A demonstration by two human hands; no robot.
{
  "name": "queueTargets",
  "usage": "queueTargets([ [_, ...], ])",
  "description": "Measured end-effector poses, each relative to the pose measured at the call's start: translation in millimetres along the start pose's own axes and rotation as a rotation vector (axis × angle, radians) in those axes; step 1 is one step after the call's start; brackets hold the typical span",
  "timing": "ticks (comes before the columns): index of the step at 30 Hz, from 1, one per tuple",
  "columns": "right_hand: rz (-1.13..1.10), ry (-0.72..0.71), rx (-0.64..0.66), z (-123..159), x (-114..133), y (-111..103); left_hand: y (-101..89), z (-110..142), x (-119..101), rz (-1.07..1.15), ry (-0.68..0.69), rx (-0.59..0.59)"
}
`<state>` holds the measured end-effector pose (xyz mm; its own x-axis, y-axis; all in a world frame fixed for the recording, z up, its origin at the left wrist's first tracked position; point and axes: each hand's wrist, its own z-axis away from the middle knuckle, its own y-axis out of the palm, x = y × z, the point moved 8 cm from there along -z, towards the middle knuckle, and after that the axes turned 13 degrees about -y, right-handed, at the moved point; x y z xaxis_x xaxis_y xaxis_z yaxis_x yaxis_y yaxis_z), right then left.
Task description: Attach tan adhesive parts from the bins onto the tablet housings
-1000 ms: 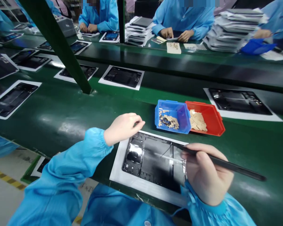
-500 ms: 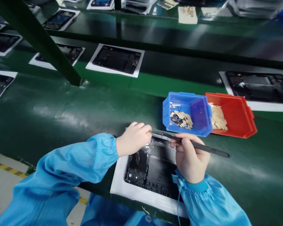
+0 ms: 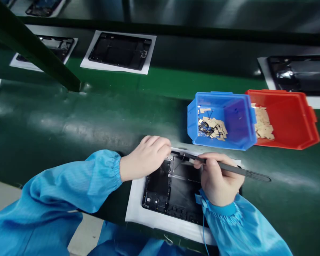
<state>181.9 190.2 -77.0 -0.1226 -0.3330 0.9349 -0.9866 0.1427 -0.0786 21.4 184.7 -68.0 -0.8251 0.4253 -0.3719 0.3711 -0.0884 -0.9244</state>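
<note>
A black tablet housing point(image 3: 184, 192) lies on a white sheet point(image 3: 135, 199) in front of me. My right hand point(image 3: 221, 177) grips a pair of dark tweezers point(image 3: 245, 171), with their tips over the housing's far edge. Beside the tips, a thin dark cable point(image 3: 178, 166) hangs over the housing. My left hand point(image 3: 146, 156) is closed at the far left edge of the housing, its fingertips close to the tweezer tips. What those fingers pinch, if anything, is hidden.
Beyond my right hand stand a blue bin point(image 3: 221, 138) of small tan pieces and dark cables, and a red bin point(image 3: 288, 124) with tan pieces. More tablet housings point(image 3: 120, 50) lie on sheets farther back. A green post point(image 3: 42, 53) slants down at the left.
My view has tilted down and come closer to the bench. The tweezer tips have dropped slightly toward the housing's far edge. My left hand stays closed at that edge.
</note>
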Motion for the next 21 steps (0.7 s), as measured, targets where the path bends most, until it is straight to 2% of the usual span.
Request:
queueTargets([
  [3, 0.099, 0.063, 0.176, 2, -2, 15, -2.9, 18, 16, 0.100, -0.108, -0.044],
  [6, 0.146, 0.108, 0.274, 4, -6, 28, -1.2, 26, 24, 0.139, -0.155, -0.035],
  [13, 0.295, 0.052, 0.314, 7, -10, 35, -0.3, 22, 29, 0.207, -0.137, 0.038],
  [21, 0.287, 0.062, 0.318, 5, -8, 37, 1.3, 23, 30, 0.224, -0.142, 0.073],
])
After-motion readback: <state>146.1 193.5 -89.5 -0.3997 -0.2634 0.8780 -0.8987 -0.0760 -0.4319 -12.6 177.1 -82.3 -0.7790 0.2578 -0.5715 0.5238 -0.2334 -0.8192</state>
